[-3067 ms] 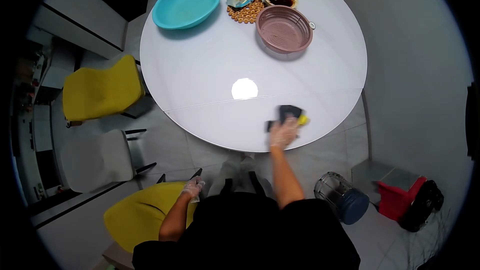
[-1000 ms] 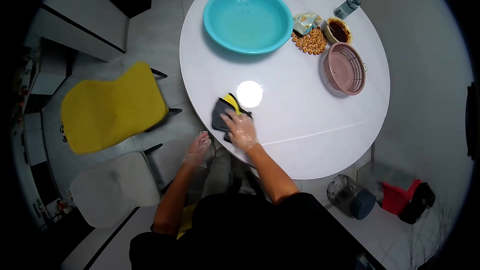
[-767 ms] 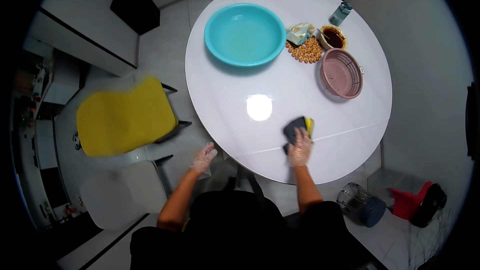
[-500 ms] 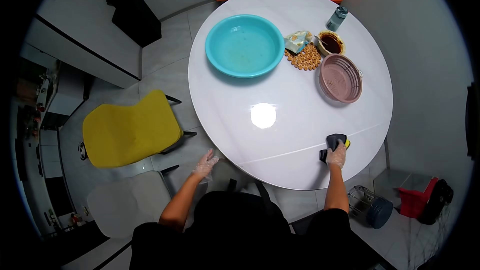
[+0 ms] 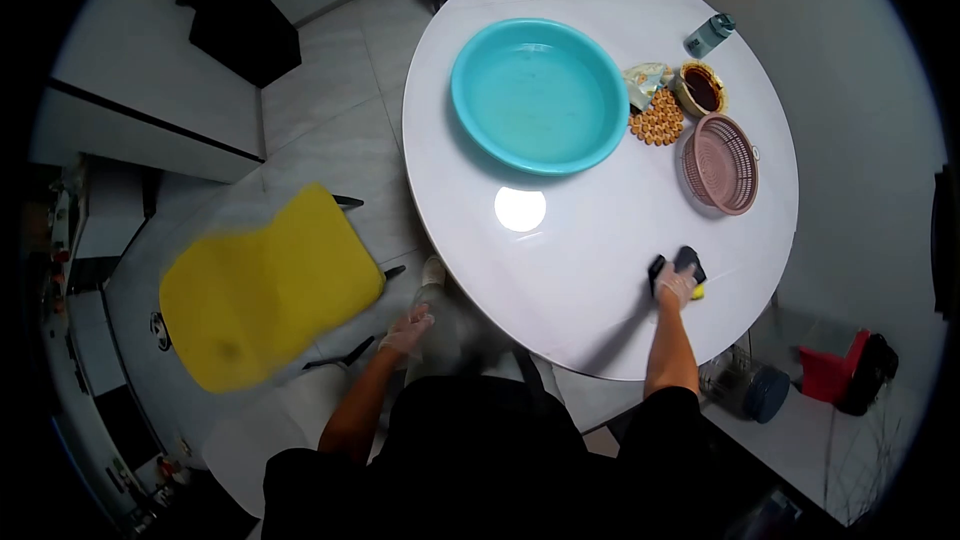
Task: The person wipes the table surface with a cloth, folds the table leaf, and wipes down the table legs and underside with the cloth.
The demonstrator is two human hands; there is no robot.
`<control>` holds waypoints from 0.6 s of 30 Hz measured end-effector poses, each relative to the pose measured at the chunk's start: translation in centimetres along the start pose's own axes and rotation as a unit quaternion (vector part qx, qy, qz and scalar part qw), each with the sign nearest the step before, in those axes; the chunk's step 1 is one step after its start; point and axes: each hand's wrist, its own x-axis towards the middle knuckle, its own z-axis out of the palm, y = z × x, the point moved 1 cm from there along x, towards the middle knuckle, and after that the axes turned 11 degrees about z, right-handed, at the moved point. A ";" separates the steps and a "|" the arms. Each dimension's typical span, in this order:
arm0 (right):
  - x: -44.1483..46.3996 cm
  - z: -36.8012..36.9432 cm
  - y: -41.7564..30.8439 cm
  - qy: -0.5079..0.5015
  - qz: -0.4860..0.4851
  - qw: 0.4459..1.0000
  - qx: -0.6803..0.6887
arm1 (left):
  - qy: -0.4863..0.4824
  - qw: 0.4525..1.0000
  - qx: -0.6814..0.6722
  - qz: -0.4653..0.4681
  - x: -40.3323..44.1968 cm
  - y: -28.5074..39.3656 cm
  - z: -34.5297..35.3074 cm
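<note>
My right hand [image 5: 677, 286], in a clear plastic glove, presses a dark grey cloth [image 5: 689, 260] with a yellow part against the white round table [image 5: 560, 290], near its right front edge. My left hand [image 5: 408, 328], also gloved, hangs beside the table's left front edge, fingers apart and holding nothing. A large turquoise basin [image 5: 540, 97] sits on the table's far left part. Right of it lie a crumpled packet [image 5: 646, 82] and a beaded wooden mat [image 5: 658, 120]. A pink basket [image 5: 722, 166] stands beyond the cloth.
Behind the basket are a bowl of dark sauce [image 5: 701, 89] and a bottle [image 5: 709, 35]. A yellow chair [image 5: 275, 285] and a pale chair [image 5: 262, 435] stand at the left. On the right floor are a blue-lidded container [image 5: 764, 393] and a red item [image 5: 833, 367].
The cloth has gone with my right hand from the table's left front edge to its right side. My view has turned, shifting the table and basin rightward since the previous frame.
</note>
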 end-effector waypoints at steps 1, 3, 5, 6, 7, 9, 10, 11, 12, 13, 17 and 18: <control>-4.6 -1.2 -3.0 0.019 -0.010 0.999 0.031 | -0.009 1.000 0.004 -0.005 -1.4 1.8 -1.3; -11.7 -0.8 -8.4 0.010 -0.043 0.998 0.045 | -0.023 1.000 0.004 -0.011 -2.3 2.0 -4.2; -20.7 -1.6 -14.9 0.024 -0.064 0.994 0.086 | -0.036 0.999 -0.005 -0.008 -1.9 0.1 -7.4; -24.7 -0.6 -17.5 0.044 -0.106 0.984 0.139 | -0.020 1.000 -0.003 -0.005 -1.9 0.1 -8.5; -28.1 0.9 -19.7 0.070 -0.185 0.958 0.209 | -0.005 1.000 0.000 -0.002 -2.2 0.9 -9.9; -34.9 1.1 -24.7 0.032 -0.259 0.930 0.258 | 0.024 0.999 0.023 -0.002 -2.7 3.5 -12.7; -37.9 0.4 -27.0 0.000 -0.273 0.924 0.266 | 0.037 0.998 0.042 -0.005 -2.7 5.3 -14.1; -40.4 -0.5 -28.6 -0.006 -0.298 0.927 0.227 | 0.051 0.997 0.061 -0.007 -2.2 6.2 -15.0; -42.0 -1.2 -29.8 -0.008 -0.314 0.923 0.222 | 0.062 0.996 0.062 0.022 -1.5 6.0 -15.6; -42.8 -1.2 -30.2 -0.021 -0.316 0.921 0.228 | 0.072 0.994 0.063 0.053 -0.7 5.4 -16.5; -41.5 -3.0 -27.5 -0.091 -0.441 0.873 0.188 | 0.040 0.992 -0.008 0.121 4.3 2.4 -18.4; -40.5 -3.4 -25.6 -0.110 -0.491 0.850 0.157 | 0.029 0.989 -0.038 0.141 5.0 2.3 -18.4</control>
